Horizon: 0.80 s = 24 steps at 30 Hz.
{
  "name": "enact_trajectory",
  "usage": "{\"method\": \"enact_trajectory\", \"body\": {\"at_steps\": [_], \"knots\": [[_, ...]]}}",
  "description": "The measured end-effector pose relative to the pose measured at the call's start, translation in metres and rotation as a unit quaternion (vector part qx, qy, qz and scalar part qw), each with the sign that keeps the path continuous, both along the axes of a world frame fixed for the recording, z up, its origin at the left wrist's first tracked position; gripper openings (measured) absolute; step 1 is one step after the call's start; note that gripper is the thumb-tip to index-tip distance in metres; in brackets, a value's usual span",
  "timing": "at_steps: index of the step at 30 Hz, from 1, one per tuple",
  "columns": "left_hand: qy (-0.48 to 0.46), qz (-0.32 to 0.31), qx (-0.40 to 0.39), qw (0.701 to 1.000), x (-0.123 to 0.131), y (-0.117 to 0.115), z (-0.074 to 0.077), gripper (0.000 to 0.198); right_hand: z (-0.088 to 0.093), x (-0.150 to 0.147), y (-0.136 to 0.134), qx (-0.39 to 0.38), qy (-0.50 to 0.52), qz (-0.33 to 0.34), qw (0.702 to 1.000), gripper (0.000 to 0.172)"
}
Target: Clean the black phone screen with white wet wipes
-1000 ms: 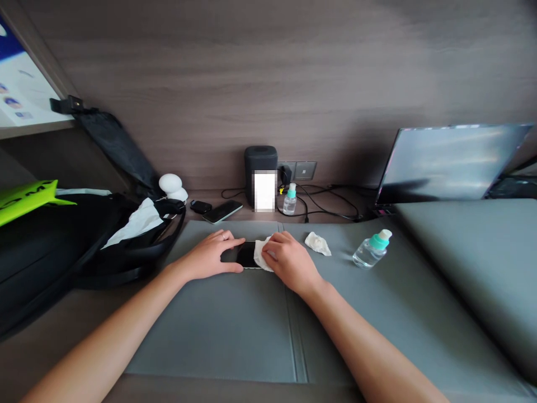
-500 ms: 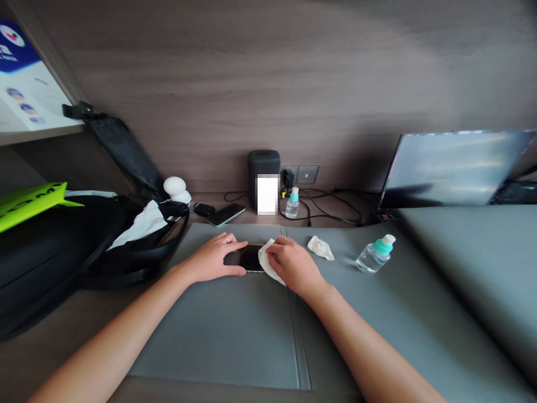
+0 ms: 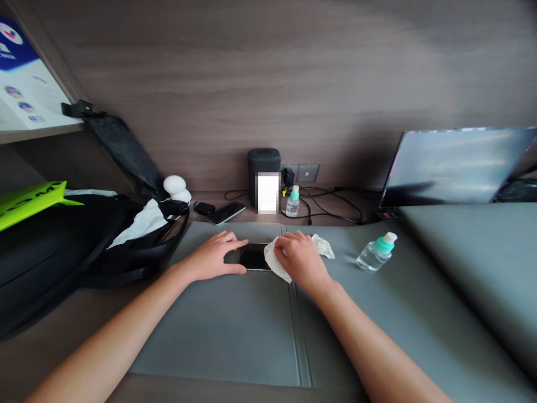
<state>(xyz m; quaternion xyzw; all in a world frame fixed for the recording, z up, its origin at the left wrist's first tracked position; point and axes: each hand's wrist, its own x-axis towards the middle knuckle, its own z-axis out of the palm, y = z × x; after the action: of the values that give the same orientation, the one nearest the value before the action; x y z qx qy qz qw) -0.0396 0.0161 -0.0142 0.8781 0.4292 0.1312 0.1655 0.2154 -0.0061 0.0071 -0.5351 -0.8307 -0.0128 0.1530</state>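
Note:
A black smartphone (image 3: 254, 257) lies flat on the grey desk mat (image 3: 218, 330), its dark screen facing up. My left hand (image 3: 213, 257) grips the phone's left end, with the thumb along the near edge and a finger along the far edge. A white tissue (image 3: 274, 261) is bunched in the closed fingers of my right hand (image 3: 301, 258) and covers the phone's right part. Just beyond that hand lies a crumpled tissue (image 3: 324, 247), partly hidden by it. Farther right, a clear spray bottle (image 3: 375, 254) with a teal collar leans at a slant.
At the back stand a black cylinder (image 3: 263, 160), a second small bottle (image 3: 292, 204) and cables (image 3: 335, 215). Another phone (image 3: 226, 213) lies left of them. A black bag (image 3: 50, 263) fills the left side; a screen (image 3: 453, 168) stands at the right.
My right hand has slid slightly right along the phone with the tissue, and now overlaps the crumpled tissue in view. The left hand stays in place.

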Motion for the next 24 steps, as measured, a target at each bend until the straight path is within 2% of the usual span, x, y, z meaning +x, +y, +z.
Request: {"method": "enact_trajectory", "body": {"at_steps": [2, 4, 8, 14, 17, 20, 22, 24], "knots": [[0.003, 0.000, 0.003, 1.000, 0.000, 0.000, 0.000, 0.067, 0.000, 0.004, -0.001, 0.006, 0.011, 0.008, 1.000, 0.021], [0.004, 0.002, 0.002, 1.000, 0.000, 0.000, 0.001, 0.067, -0.001, 0.008, 0.000, 0.004, 0.025, 0.044, 0.999, 0.018], [0.002, 0.001, -0.001, 1.000, 0.001, 0.000, 0.001, 0.067, -0.005, 0.012, 0.004, -0.041, 0.048, 0.106, 0.992, 0.020], [0.007, 0.003, 0.004, 1.000, 0.001, 0.000, 0.002, 0.069, -0.002, 0.012, 0.003, -0.061, 0.023, 0.052, 0.996, 0.030], [0.003, 0.003, -0.005, 1.000, 0.001, -0.001, 0.003, 0.069, -0.001, 0.010, 0.001, -0.044, 0.003, 0.043, 0.998, 0.026], [0.000, 0.000, -0.008, 1.000, 0.002, 0.000, 0.004, 0.068, -0.003, 0.008, 0.001, -0.017, 0.019, 0.092, 0.995, 0.023], [0.002, -0.001, -0.004, 1.000, 0.002, 0.000, 0.004, 0.068, -0.005, 0.008, 0.003, -0.025, 0.039, 0.134, 0.990, 0.022], [0.003, -0.001, 0.002, 1.000, 0.002, 0.000, 0.003, 0.068, -0.006, 0.008, 0.004, -0.040, 0.049, 0.141, 0.988, 0.023]]}}
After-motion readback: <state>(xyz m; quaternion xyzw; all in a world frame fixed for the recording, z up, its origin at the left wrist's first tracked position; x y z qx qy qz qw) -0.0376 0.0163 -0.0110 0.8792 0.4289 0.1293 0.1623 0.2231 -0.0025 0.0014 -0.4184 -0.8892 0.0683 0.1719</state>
